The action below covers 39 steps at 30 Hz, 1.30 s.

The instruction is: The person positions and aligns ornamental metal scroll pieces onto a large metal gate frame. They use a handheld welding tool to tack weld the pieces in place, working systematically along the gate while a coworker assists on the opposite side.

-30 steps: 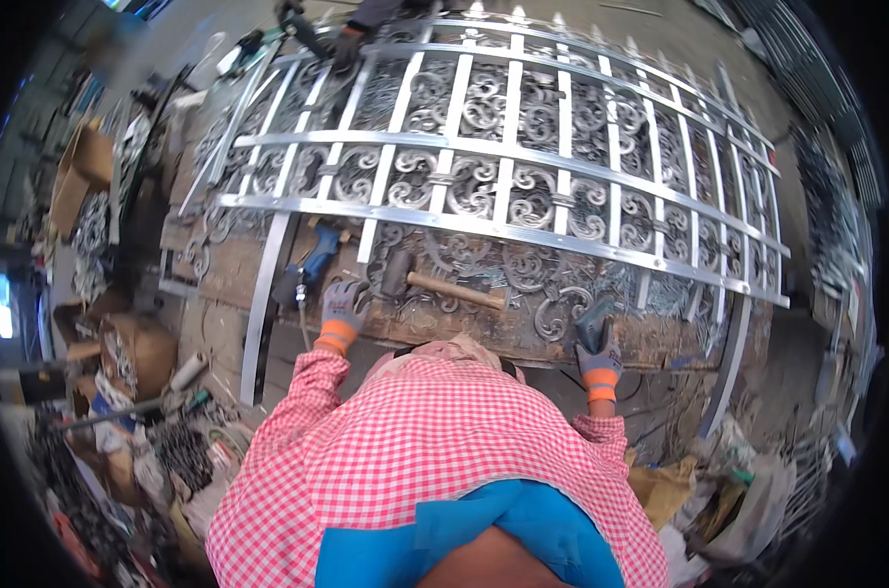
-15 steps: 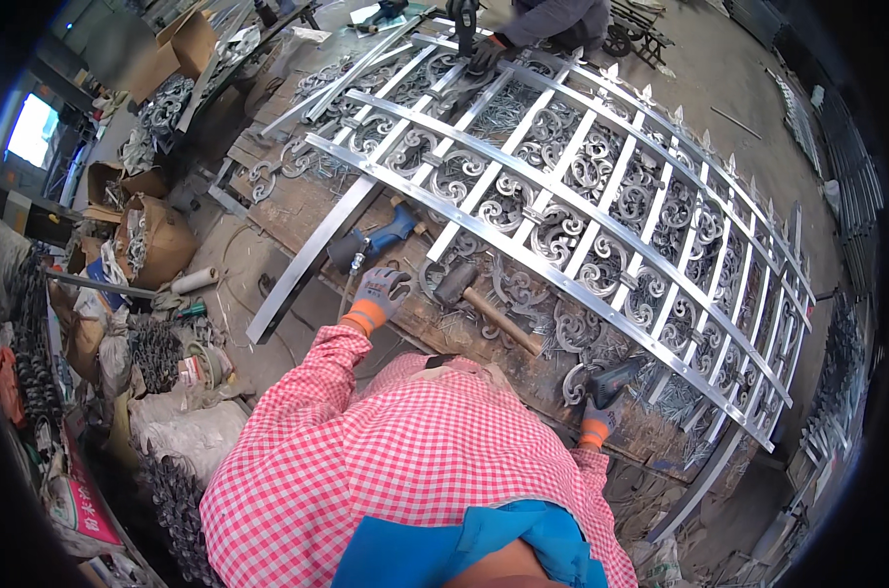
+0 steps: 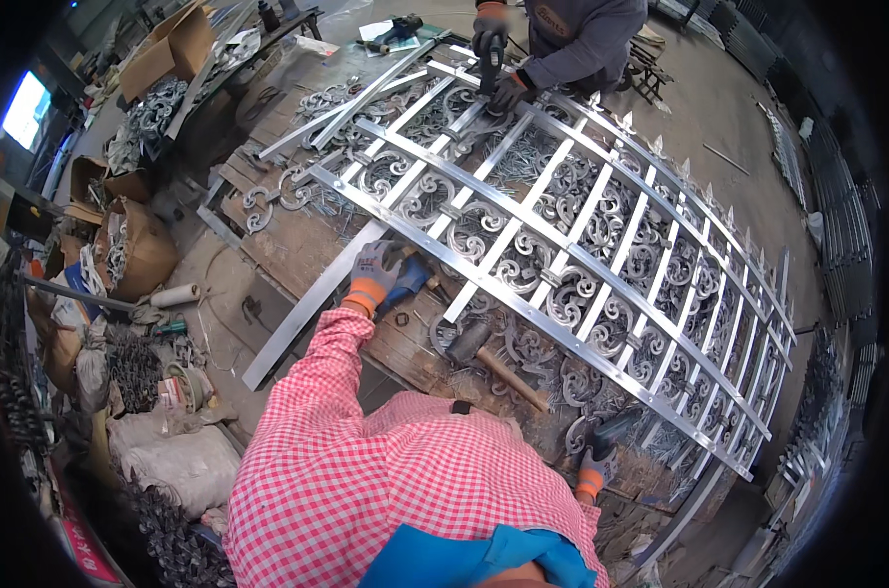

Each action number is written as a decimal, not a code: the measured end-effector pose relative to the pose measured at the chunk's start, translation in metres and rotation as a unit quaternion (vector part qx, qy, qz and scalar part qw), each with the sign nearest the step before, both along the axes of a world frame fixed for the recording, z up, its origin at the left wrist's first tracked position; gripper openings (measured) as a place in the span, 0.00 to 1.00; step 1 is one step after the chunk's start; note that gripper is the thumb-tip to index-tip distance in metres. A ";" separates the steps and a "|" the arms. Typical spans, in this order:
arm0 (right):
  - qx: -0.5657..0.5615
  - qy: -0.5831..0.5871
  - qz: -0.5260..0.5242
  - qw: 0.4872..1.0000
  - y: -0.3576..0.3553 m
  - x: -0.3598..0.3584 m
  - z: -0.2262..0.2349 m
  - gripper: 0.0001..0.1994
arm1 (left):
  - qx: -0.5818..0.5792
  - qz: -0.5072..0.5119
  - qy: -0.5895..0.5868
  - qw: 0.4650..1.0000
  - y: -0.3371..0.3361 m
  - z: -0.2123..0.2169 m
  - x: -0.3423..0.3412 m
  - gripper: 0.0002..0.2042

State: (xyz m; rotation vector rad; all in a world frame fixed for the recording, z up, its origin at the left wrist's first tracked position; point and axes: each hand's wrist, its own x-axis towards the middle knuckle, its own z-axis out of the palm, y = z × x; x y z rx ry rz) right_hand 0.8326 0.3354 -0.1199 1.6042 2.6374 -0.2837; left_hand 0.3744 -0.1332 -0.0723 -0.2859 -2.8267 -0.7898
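The left hand point(image 3: 378, 272), gloved in grey and orange, rests fingers curled on a blue power tool point(image 3: 412, 276) at the near edge of the ornate metal gate panel point(image 3: 562, 255) lying flat on the workbench point(image 3: 288, 250). The right hand point(image 3: 594, 463) presses the panel's near rail further along, seemingly steadying it; its grip cannot be told. A hammer point(image 3: 493, 355) lies between them, and a co-worker point(image 3: 572, 34) works the far side.

Left gloved hand point(image 3: 376, 275) gripping blue tool point(image 3: 408, 275) at workbench point(image 3: 288, 250) edge; right gloved hand point(image 3: 595, 466) on metal gate point(image 3: 562, 216) frame; hammer point(image 3: 493, 358) between.
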 end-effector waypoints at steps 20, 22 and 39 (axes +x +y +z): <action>-0.070 -0.181 -0.117 0.974 -0.107 0.102 0.046 0.36 | -0.324 0.004 -0.243 0.914 -0.115 -0.093 -0.381 0.30; -0.079 -0.201 -0.152 0.964 -0.120 0.117 0.041 0.37 | -0.403 -0.056 -0.216 0.888 -0.105 -0.079 -0.379 0.27; -0.193 -0.088 -0.102 0.972 -0.122 0.078 0.033 0.25 | -0.531 -0.223 -0.199 0.793 -0.146 -0.024 -0.379 0.27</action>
